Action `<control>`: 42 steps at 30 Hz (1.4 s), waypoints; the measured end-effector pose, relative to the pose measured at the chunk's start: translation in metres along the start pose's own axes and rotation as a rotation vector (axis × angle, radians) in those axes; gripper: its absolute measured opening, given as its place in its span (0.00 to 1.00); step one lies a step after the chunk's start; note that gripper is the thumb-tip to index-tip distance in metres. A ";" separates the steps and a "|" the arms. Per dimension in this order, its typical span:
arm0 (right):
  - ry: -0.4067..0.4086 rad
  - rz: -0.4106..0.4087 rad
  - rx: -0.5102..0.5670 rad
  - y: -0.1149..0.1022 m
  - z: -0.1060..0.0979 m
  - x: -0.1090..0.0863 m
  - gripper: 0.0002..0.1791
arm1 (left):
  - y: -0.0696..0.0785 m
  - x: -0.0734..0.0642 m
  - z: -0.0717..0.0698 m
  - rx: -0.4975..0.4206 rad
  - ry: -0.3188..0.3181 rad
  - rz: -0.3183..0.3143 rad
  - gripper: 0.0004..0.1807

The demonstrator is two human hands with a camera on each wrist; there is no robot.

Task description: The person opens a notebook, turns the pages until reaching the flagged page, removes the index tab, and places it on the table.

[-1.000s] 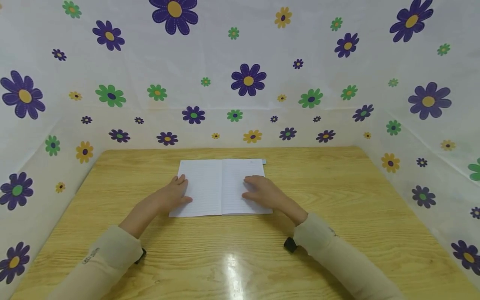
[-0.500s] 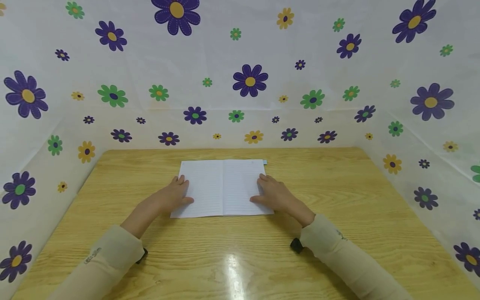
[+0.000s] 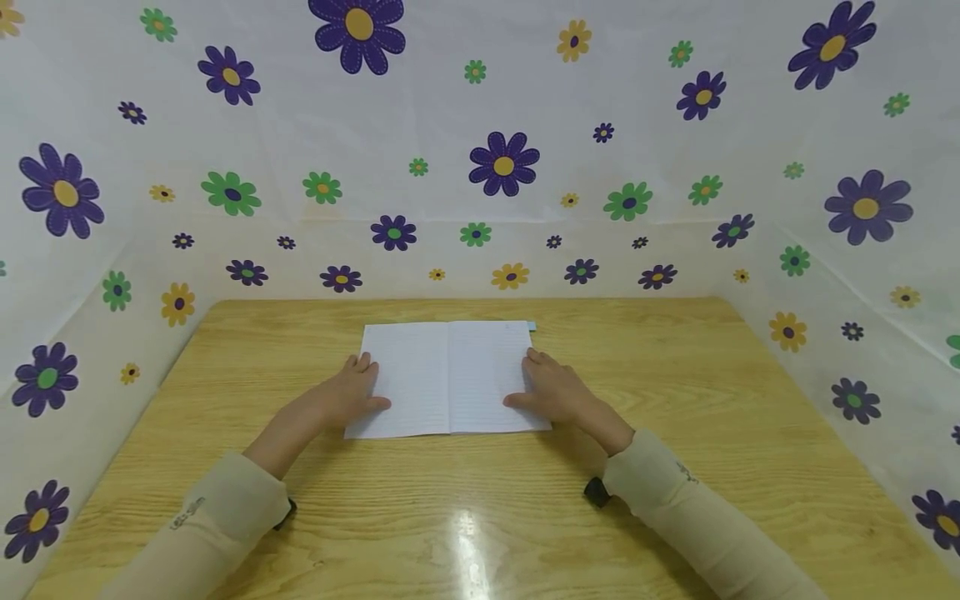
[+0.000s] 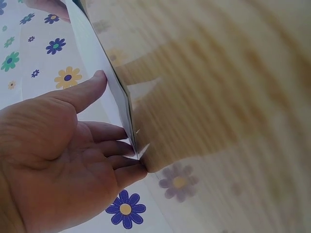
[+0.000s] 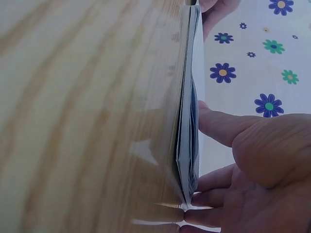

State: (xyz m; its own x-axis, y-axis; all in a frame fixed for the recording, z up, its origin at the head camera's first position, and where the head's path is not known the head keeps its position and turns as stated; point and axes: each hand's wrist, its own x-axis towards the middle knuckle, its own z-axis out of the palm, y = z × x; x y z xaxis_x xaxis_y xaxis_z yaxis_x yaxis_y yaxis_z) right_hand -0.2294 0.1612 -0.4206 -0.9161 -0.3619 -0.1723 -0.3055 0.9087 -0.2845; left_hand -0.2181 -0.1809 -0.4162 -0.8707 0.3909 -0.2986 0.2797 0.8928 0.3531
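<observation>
An open notebook (image 3: 449, 379) with lined white pages lies flat on the wooden table, its fold running down the middle. At its left edge rests my left hand (image 3: 351, 393), thumb on the page and fingertips at the outer edge. The left wrist view shows this left hand (image 4: 63, 150) with its fingers extended against the notebook's side. My right hand (image 3: 557, 390) lies over the right edge in the same way, thumb on the right page. Seen from the right wrist, the right hand (image 5: 257, 155) has relaxed, nearly straight fingers beside the stacked page edges (image 5: 187, 121).
A small light-blue tab (image 3: 532, 327) sticks out at the notebook's top right corner. The wooden table (image 3: 465, 492) is glossy and reflects light near the front. A white flower-print cloth (image 3: 450, 108) encloses the back and both sides.
My right hand has slid right across the page, from inside the right page to its outer edge. The left hand stays at the left edge. The view has shifted slightly.
</observation>
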 end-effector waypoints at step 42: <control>0.319 -0.089 0.265 -0.008 -0.003 -0.010 0.04 | -0.001 0.000 0.001 0.002 -0.002 0.002 0.41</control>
State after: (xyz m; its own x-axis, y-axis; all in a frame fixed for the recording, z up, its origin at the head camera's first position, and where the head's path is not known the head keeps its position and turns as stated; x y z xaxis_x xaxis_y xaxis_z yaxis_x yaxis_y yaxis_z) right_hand -0.2186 0.1584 -0.4137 -0.9363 -0.3163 0.1529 -0.3481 0.7766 -0.5251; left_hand -0.2182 -0.1809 -0.4178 -0.8693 0.3932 -0.2995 0.2825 0.8925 0.3516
